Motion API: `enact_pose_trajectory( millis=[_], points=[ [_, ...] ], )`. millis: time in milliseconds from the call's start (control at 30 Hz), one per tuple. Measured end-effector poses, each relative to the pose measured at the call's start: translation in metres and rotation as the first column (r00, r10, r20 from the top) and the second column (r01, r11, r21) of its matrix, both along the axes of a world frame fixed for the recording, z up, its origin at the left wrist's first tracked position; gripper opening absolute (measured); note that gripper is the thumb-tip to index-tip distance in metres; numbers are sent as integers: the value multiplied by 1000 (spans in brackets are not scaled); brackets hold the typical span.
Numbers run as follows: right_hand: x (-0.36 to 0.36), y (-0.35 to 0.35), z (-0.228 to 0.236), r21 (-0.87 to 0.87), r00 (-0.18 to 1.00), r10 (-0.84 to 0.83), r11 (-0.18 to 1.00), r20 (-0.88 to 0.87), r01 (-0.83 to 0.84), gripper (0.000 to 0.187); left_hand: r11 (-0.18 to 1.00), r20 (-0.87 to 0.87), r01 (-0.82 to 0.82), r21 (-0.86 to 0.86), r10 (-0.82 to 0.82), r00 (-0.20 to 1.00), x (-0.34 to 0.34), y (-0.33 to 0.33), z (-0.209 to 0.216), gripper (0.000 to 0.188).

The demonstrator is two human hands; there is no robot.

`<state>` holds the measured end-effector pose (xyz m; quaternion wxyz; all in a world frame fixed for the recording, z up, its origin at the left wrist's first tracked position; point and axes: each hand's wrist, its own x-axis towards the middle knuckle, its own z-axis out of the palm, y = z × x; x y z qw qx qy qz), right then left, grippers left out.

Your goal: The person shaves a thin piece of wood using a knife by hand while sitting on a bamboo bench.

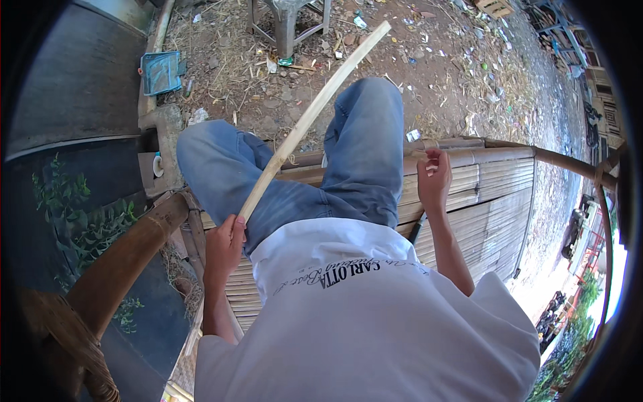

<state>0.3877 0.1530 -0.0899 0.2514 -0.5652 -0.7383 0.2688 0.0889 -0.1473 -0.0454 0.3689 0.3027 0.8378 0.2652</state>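
Observation:
A long, pale strip of split bamboo [311,114] slants up and away from me across my lap. Its near end is in my left hand [226,245], fingers closed round it with the thumb on top. The far end sticks out past my knees over the ground. To the right of my thigh, my right hand [434,179] is raised above the bamboo bench [499,179], fingers curled in. Whether anything small is between those fingers is hidden. A dark handle [418,228] shows beside my right hip, partly covered by my shirt.
A stool [284,30] stands ahead on the littered dirt ground [435,74]. A blue plastic basket [161,72] lies by the wall at left. Thick bamboo poles [127,261] frame the bench on the left, near leafy plants [84,201].

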Motion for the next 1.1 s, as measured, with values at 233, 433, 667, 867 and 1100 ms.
enact_pose_trajectory(
  millis=[233,433,667,867,1100],
  points=[
    [108,-52,-67,-277,721,-293,782,628,559,95,994,-296,104,-41,-112,949,3,38,4,31],
    [120,-99,-97,-267,804,-359,812,475,520,62,999,-189,49,22,-44,981,-2,55,3,25],
    [130,-118,-81,-379,835,-389,759,388,530,44,967,-156,1,254,40,987,7,100,8,25],
    [144,-101,-86,-578,750,-642,676,-158,457,21,962,214,-171,211,125,969,8,112,9,32],
    [55,-12,-1,-618,551,-674,716,-492,324,23,955,212,-136,263,80,974,1,116,14,34]
  ],
)
